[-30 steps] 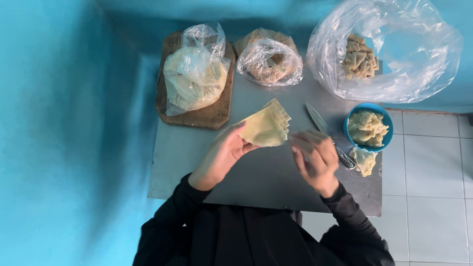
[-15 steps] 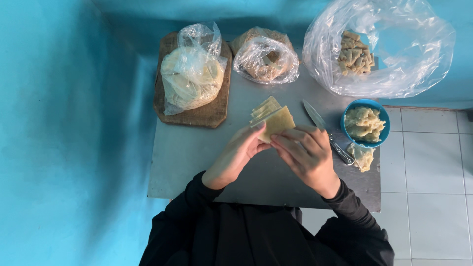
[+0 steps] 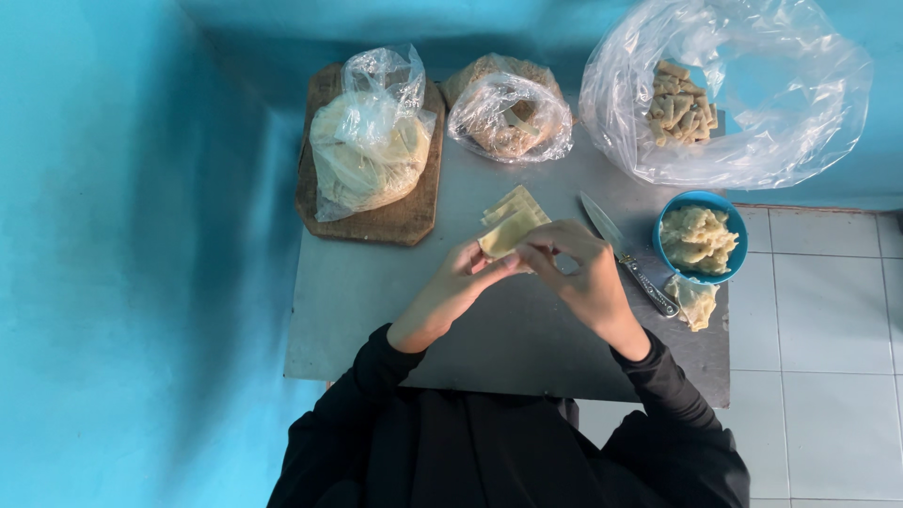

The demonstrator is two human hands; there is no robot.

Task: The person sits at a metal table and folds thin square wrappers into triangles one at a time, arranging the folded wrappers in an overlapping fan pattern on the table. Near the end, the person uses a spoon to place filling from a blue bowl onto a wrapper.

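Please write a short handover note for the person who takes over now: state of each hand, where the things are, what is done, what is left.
Left hand and right hand: both pinch one pale dough wrapper above the grey table.
Things: small wrapper stack just behind the hands; blue bowl of filling and knife on the right; bagged wrappers on the wooden board.
Done: finished pieces lie in the big clear bag.
Left: this wrapper, the stack.

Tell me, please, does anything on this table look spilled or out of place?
One thing: a lump of pale filling lies on the bare table, just outside the blue bowl and beside the knife handle, as if it had dropped out. The bags, the board and the wrappers in the hands look orderly.
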